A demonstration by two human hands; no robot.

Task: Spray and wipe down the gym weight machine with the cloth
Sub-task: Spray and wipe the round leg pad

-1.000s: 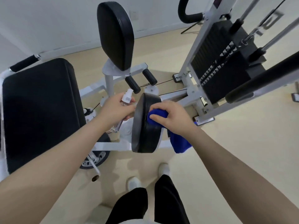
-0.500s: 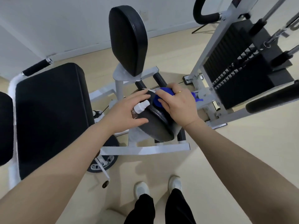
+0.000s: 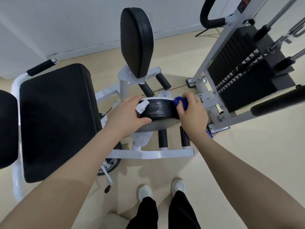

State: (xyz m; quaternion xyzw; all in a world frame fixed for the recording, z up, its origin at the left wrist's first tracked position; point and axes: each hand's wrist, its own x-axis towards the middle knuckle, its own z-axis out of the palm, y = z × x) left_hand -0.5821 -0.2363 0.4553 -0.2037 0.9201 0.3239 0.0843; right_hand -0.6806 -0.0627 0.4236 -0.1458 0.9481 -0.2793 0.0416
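A round black pad of the white-framed weight machine lies tipped toward me in the middle of the view. My left hand grips its left edge, with a small spray bottle with a white head held between the fingers and the pad. My right hand grips a blue cloth and presses it against the pad's right edge. A bit of the cloth hangs out below my right wrist.
A wide black seat lies to the left, an upright black pad stands behind, and the weight stack in its white frame rises at the right. Two short black rollers stick out under the pad. My feet stand on beige floor.
The round pad has swung from edge-on upright to lying flatter, tipped toward me. My right hand with the cloth has slid round to its right edge; my left hand keeps hold of bottle and pad.
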